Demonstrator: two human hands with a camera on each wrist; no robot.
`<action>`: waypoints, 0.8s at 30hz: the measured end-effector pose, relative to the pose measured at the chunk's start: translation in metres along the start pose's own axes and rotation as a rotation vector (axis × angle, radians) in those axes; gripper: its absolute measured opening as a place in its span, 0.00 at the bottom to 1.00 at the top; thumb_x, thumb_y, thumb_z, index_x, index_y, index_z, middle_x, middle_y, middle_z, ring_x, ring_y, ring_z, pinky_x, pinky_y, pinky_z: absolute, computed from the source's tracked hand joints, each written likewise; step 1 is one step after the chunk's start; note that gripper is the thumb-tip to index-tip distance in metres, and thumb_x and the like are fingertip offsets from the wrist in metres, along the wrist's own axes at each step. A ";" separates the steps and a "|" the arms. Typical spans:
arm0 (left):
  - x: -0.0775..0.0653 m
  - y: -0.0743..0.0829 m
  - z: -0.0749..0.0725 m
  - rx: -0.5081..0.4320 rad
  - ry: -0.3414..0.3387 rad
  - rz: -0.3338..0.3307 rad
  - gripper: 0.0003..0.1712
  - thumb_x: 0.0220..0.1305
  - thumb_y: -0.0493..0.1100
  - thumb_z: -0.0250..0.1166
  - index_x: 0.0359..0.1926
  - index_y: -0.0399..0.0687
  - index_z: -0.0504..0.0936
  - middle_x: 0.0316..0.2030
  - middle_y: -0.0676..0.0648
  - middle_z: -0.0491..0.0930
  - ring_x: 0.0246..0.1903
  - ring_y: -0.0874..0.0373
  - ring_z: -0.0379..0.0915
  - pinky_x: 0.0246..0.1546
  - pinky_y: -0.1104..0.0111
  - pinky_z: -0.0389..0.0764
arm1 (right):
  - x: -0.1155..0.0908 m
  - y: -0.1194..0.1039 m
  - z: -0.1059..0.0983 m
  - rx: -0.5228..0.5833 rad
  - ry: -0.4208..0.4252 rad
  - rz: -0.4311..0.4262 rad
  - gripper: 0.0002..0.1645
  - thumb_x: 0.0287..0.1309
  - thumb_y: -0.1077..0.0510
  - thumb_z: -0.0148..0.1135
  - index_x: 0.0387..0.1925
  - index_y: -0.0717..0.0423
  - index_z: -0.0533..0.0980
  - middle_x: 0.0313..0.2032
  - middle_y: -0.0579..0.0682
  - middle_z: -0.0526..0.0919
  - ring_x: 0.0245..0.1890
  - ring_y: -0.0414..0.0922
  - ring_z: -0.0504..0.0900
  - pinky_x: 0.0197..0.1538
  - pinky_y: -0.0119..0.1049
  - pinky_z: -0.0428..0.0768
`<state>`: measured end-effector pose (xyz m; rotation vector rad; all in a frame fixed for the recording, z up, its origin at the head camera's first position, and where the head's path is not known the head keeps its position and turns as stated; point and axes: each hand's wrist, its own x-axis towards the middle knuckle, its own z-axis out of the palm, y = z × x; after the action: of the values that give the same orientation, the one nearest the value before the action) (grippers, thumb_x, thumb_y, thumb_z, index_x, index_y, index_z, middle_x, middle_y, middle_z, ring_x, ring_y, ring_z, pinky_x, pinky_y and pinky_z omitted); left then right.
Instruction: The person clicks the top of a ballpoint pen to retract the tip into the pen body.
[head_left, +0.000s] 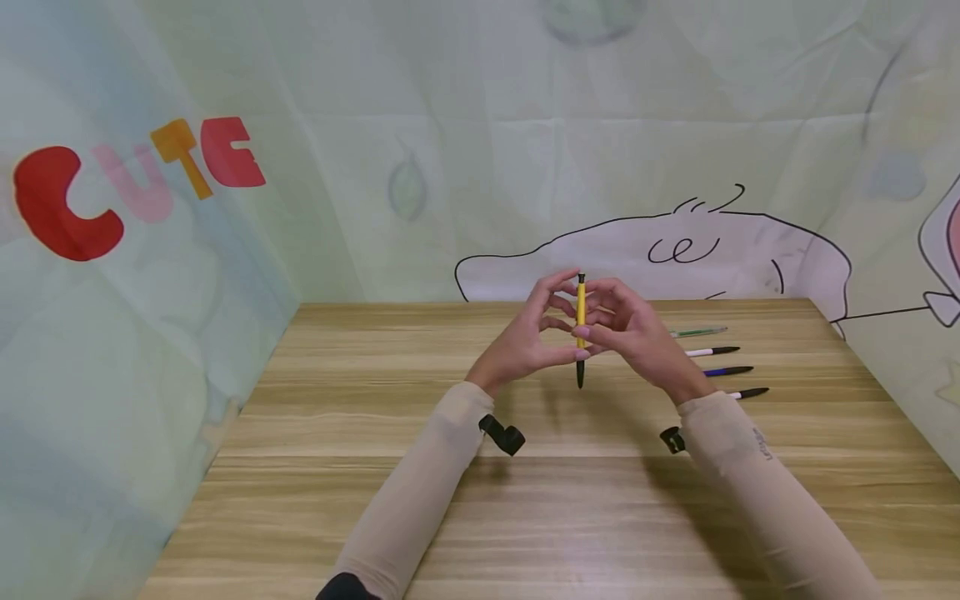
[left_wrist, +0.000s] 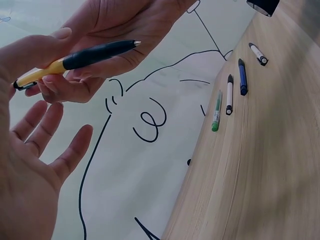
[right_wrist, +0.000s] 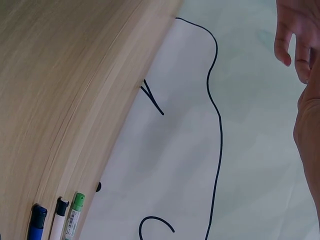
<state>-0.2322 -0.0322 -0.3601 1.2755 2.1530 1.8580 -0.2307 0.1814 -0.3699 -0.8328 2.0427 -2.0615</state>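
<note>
A yellow ballpoint pen (head_left: 581, 304) with a black grip and black top stands upright above the table, point down. My left hand (head_left: 528, 333) holds it from the left, index finger at the top and thumb near the black grip. From the other side my right hand (head_left: 633, 329) pinches its barrel between thumb and fingers. In the left wrist view the pen's bare metal tip and dark grip (left_wrist: 100, 54) show clearly. The right wrist view catches only parts of the hands at its right edge; the pen is out of sight there.
Right of the hands, several pens lie in a row on the wooden table (head_left: 360, 450): a green pen (left_wrist: 217, 112), a white pen (left_wrist: 229, 95), a blue pen (left_wrist: 242, 77) and another white pen (left_wrist: 257, 53). A printed cloth backdrop (head_left: 360, 150) stands behind the table.
</note>
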 end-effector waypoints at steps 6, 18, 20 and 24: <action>0.004 -0.017 0.001 0.028 0.003 0.020 0.61 0.53 0.33 0.78 0.79 0.62 0.49 0.66 0.45 0.60 0.58 0.54 0.68 0.61 0.55 0.78 | 0.001 -0.002 0.002 -0.008 0.018 0.018 0.31 0.65 0.66 0.66 0.66 0.55 0.66 0.54 0.68 0.71 0.47 0.45 0.84 0.39 0.42 0.89; 0.003 -0.011 0.001 0.039 0.002 -0.007 0.60 0.54 0.30 0.76 0.79 0.53 0.48 0.66 0.42 0.59 0.58 0.49 0.66 0.62 0.54 0.76 | 0.003 -0.001 0.005 0.006 0.024 0.017 0.33 0.64 0.67 0.66 0.68 0.57 0.65 0.50 0.59 0.75 0.44 0.44 0.84 0.37 0.41 0.89; 0.003 -0.017 0.001 0.039 0.000 0.003 0.60 0.54 0.30 0.76 0.78 0.53 0.49 0.66 0.43 0.59 0.58 0.50 0.66 0.61 0.55 0.77 | 0.003 -0.001 0.006 0.004 0.025 0.018 0.33 0.64 0.67 0.66 0.68 0.56 0.65 0.50 0.60 0.75 0.44 0.44 0.84 0.37 0.41 0.89; 0.004 -0.028 0.000 0.022 -0.004 0.026 0.58 0.54 0.32 0.77 0.78 0.54 0.50 0.65 0.45 0.60 0.57 0.52 0.67 0.59 0.58 0.78 | 0.003 -0.002 0.006 0.007 0.031 0.024 0.34 0.64 0.67 0.66 0.68 0.55 0.65 0.50 0.61 0.76 0.44 0.44 0.84 0.37 0.41 0.89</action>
<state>-0.2504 -0.0288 -0.3813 1.3169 2.1716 1.8451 -0.2301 0.1750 -0.3679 -0.7759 2.0497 -2.0799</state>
